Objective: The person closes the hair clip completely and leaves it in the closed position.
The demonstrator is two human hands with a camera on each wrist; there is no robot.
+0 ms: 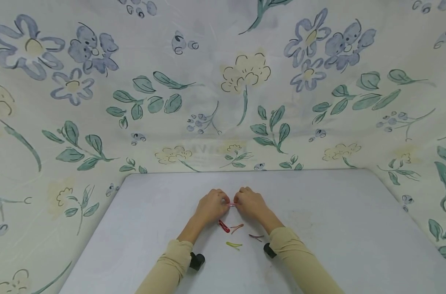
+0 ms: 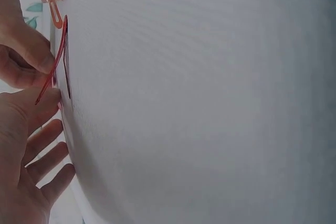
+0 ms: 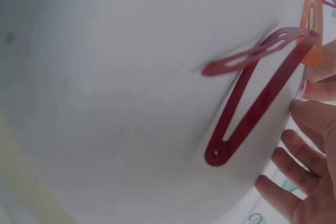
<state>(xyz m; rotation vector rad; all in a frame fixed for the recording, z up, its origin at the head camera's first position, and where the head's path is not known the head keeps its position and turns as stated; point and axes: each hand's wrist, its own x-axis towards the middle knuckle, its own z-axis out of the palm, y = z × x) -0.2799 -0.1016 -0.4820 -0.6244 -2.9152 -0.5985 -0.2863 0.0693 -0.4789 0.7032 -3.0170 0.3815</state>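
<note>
Both hands meet near the middle of the table around a small pink snap hair clip (image 1: 232, 205). My left hand (image 1: 212, 205) pinches its left end, and my right hand (image 1: 252, 203) pinches the right end. Fingers hide most of that clip in both wrist views. Just in front of the hands lie a red hair clip (image 1: 224, 226) and an orange one (image 1: 237, 228), each sprung apart. A dark red hair clip (image 1: 256, 236) sits near the right wrist; it looms large in the right wrist view (image 3: 257, 106). Closer to the body is a yellow hair clip (image 1: 234, 245).
The white table (image 1: 142, 228) stretches around the hands. Behind and beside it hangs a floral cloth (image 1: 208, 81). A black camera (image 1: 197, 261) is strapped under the left wrist, another black camera (image 1: 269, 250) under the right.
</note>
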